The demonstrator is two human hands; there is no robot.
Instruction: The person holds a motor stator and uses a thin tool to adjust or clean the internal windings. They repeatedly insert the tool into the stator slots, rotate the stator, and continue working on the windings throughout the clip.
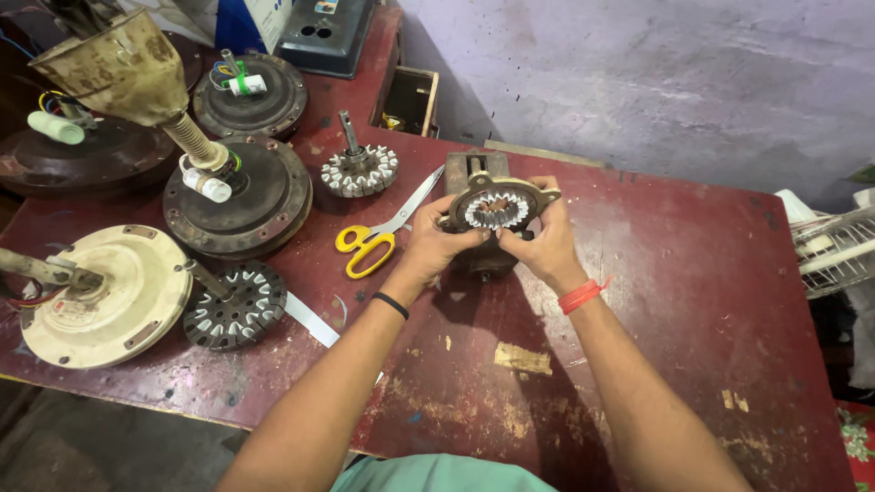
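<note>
A round metal stator ring (497, 209) with white-lined slots is held up over the dark red table (693, 273). My left hand (437, 244) grips its lower left rim. My right hand (538, 239) holds its lower right side, fingertips at the slots. Behind the ring, a small metal block-shaped stand (474, 169) sits on the table, partly hidden by the ring and my hands. Yellow-handled scissors (378, 235) lie just left of my left hand.
Left of the scissors lie a stator on a shaft (359, 169), a dark toothed core (235, 305), a cream fan motor cover (100, 296) and several dark fan motor housings (241, 196). A white wire guard (834, 251) juts in at the right edge.
</note>
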